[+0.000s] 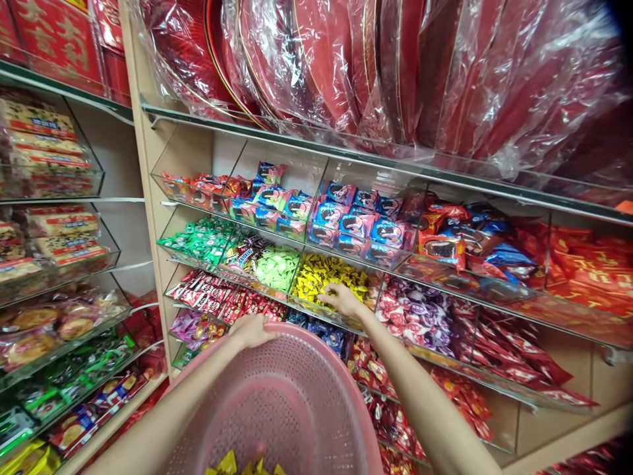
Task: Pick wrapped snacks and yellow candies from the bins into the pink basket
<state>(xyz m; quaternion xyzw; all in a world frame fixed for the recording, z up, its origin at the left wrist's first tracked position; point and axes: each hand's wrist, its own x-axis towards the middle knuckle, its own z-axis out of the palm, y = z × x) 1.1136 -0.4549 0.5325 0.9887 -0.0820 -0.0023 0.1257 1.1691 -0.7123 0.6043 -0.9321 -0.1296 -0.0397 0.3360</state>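
Note:
A large pink perforated basket point(277, 402) is tilted in front of the shelves, with a few yellow-wrapped candies point(244, 464) at its bottom. My left hand point(253, 331) is closed on the basket's far rim. Out over the bin of yellow-wrapped candies point(309, 276) reaches my right hand point(340, 299), fingers curled at the candies near the bin's front edge; whether a candy is between them is too small to tell. Green-wrapped candies point(277, 267) lie in the bin just left of the yellow ones, and purple and white ones point(420, 313) to the right.
Clear-fronted shelves hold packaged snacks above, including blue and pink packets point(329, 214) and red packets point(588, 264). Large red plastic-wrapped items point(321, 59) fill the top shelf. More snack shelves point(59, 181) stand at the left.

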